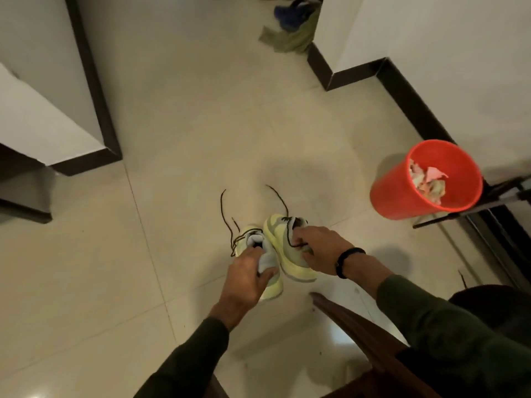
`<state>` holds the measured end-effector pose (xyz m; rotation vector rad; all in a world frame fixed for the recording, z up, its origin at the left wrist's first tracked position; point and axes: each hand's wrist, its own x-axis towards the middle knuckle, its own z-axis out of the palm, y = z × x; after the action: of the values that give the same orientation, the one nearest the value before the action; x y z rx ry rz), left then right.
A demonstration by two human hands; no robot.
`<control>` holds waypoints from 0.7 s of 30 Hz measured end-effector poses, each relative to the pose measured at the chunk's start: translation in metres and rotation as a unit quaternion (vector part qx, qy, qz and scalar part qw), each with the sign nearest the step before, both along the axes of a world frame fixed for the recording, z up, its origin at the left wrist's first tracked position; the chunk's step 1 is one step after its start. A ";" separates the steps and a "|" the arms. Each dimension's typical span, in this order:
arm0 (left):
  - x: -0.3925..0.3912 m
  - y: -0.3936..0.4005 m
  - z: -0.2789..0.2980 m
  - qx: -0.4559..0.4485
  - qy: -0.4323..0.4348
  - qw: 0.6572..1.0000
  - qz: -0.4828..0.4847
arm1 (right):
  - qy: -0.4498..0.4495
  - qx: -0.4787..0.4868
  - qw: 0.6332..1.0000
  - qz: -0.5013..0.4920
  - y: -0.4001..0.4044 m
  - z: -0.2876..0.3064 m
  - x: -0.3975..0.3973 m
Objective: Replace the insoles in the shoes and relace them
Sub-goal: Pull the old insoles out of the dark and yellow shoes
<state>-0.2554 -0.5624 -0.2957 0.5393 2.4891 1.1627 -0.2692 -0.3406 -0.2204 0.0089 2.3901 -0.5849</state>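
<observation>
Two pale yellow-green sneakers sit side by side on the tiled floor. My left hand point(248, 275) grips the left shoe point(271, 288) at its opening, where a light grey-blue insole point(263, 254) sticks up. My right hand point(321, 248) holds the right shoe point(280, 239) at its collar, fingers curled into the opening. Dark laces point(227, 222) trail loose from both shoes across the floor ahead of the toes. A black band sits on my right wrist.
A red bin point(402, 191) with crumpled paper stands at the right by the wall. A dark wooden chair edge point(353, 326) is just below my right arm. Green and blue cloth point(290, 33) lies far ahead. Dark skirting runs along the white walls.
</observation>
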 end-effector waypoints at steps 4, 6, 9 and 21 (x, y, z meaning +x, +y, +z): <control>0.005 0.015 -0.027 -0.007 0.004 1.000 0.011 | -0.014 0.003 1.000 -0.022 -0.002 -0.033 0.003; 0.001 0.028 -0.035 -0.016 0.003 1.000 0.007 | -0.034 0.013 0.999 -0.024 0.004 -0.048 0.006; -0.002 0.051 -0.048 -0.036 -0.020 0.999 0.005 | -0.067 0.036 0.997 -0.028 0.019 -0.066 0.009; -0.010 0.121 -0.075 -0.153 -0.142 0.971 -0.119 | -0.189 0.073 0.976 -0.077 0.057 -0.086 0.029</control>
<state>-0.2649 -0.4410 -0.3703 0.5255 2.2249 0.6934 -0.2403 -0.2841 -0.3068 0.3424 2.0642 -0.4322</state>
